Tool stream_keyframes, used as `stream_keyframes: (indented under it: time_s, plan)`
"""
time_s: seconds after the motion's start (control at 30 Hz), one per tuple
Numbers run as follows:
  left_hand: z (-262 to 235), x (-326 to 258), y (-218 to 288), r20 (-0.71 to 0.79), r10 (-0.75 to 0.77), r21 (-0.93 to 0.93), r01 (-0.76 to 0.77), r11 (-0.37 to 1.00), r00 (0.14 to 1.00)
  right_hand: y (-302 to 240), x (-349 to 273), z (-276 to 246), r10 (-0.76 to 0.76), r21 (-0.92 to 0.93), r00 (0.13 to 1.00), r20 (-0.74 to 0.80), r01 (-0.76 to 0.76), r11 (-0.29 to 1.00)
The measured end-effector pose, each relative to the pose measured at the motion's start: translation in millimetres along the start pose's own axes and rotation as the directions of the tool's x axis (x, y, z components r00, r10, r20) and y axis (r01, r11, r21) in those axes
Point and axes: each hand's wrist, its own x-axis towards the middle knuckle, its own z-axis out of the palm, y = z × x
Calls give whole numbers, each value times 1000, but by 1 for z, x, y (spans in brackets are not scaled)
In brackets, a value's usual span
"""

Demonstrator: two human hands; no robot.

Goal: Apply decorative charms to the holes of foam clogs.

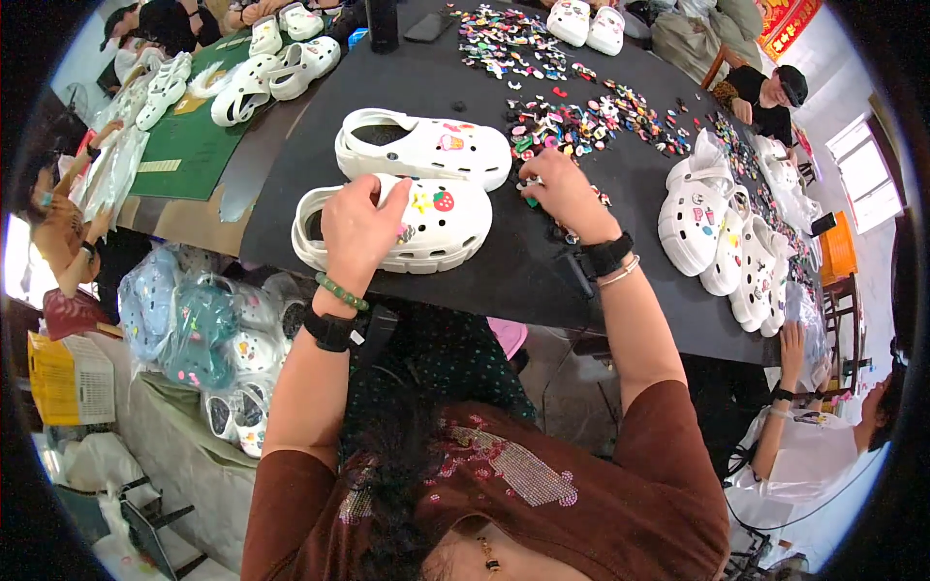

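Two white foam clogs lie side by side on the dark table, toes pointing right. My left hand [360, 228] grips the nearer clog [455, 230] over its opening, thumb along the top. A strawberry charm [443, 201] and a yellow flower charm [420, 202] sit in that clog's holes. The farther clog [426, 136] carries a few charms, one like a pink and orange cup. My right hand [567, 194] is right of the toes, at the near edge of a heap of small colourful charms [572, 126]. Its fingers are bent together; what they hold is hidden.
More white clogs stand on the right of the table [387, 77], in a row [722, 232], and at the far edge [586, 24]. Others rest on a green board [194, 145] at left. Bagged clogs [208, 329] hang below left. Several people work around the table.
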Motion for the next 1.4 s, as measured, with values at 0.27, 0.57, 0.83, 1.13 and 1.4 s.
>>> stream_keyframes:
  time_s: [0.27,0.57,0.83,1.13,1.4]
  plan:
    - [0,-2,2,-5,-13,-33,13,999,1000,15,5,23,22,-155,1000,-3,-22,988]
    - [0,-5,0,-64,76,-54,-80,995,995,-39,-5,-21,331,565,943,-37,-253,785]
    - [-5,-4,5,-3,0,-23,0,1000,1000,-78,-12,-9,191,901,937,293,-337,273]
    - [-3,-6,4,-7,7,-33,-8,999,1000,-104,-11,4,185,816,961,206,-273,509]
    - [-2,-4,1,-22,22,-17,-22,1000,1000,-128,-6,15,131,549,983,129,-181,816]
